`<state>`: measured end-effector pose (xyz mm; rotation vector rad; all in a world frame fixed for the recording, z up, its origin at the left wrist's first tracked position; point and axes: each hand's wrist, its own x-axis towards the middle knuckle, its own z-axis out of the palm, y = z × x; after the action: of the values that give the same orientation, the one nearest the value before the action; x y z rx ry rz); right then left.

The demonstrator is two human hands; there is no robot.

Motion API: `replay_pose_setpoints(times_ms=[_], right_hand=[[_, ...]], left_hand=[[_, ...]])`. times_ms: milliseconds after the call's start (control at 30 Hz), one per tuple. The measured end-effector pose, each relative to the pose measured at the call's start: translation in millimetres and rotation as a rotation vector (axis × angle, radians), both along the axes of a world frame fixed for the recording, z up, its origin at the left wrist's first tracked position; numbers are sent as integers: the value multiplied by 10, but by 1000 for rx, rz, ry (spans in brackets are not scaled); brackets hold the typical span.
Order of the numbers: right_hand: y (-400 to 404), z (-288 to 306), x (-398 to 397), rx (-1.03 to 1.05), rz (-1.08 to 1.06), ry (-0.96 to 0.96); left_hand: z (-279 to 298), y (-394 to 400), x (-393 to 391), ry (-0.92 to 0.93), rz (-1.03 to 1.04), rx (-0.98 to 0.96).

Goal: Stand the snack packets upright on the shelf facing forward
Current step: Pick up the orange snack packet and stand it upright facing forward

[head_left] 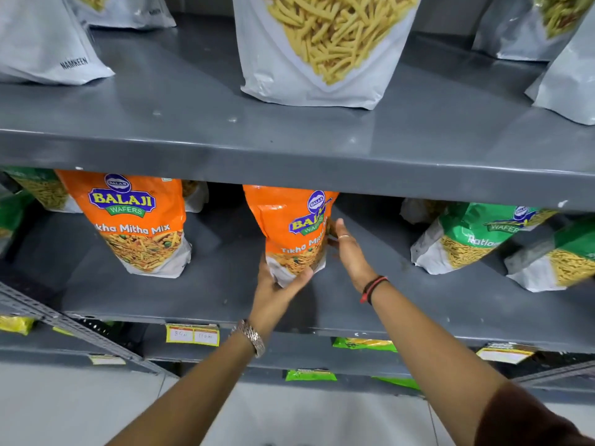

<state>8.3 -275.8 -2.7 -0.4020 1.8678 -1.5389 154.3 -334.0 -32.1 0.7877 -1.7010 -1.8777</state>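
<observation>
An orange snack packet stands in the middle of the grey middle shelf, front face toward me, creased near its top. My left hand grips its bottom corner from below. My right hand lies flat against its right side, fingers straight. A second orange packet stands upright to the left. Two green packets lean at the right of the same shelf.
The upper shelf carries white pouches of yellow sticks and other white pouches. Green packets stand at the far left. Price labels hang on the shelf edge. A lower shelf holds green packets.
</observation>
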Motion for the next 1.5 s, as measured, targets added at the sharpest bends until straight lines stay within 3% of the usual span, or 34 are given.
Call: replay_pose_setpoints(times_ms=[200, 367, 567, 700, 900, 1067, 1133, 1367, 1500], right_hand=[[396, -140, 69, 0, -17, 14], [499, -228, 186, 82, -57, 44], [335, -356, 578, 221, 114, 107], [-160, -329, 954, 138, 167, 105], [-1105, -425, 1566, 89, 220, 110], [-1800, -549, 1907, 26, 171, 175], [-1924, -610, 1955, 17, 99, 215], [-2109, -682, 1860, 8, 29, 323], [-2099, -668, 1786, 11, 96, 368]], left_hand=[[-18, -560, -222, -132, -160, -17], [-136, -654, -166, -168, -165, -13], [-335, -782, 524, -134, 128, 12], [-361, -1116, 1146, -51, 282, 211], [-400, -1930, 1713, -122, 564, 48], [-583, -2629, 1782, -307, 181, -229], [-586, -2754, 1764, -327, 54, -256], [-626, -2988, 1556, -312, 70, -313], [-590, -2983, 1508, -292, 96, -312]])
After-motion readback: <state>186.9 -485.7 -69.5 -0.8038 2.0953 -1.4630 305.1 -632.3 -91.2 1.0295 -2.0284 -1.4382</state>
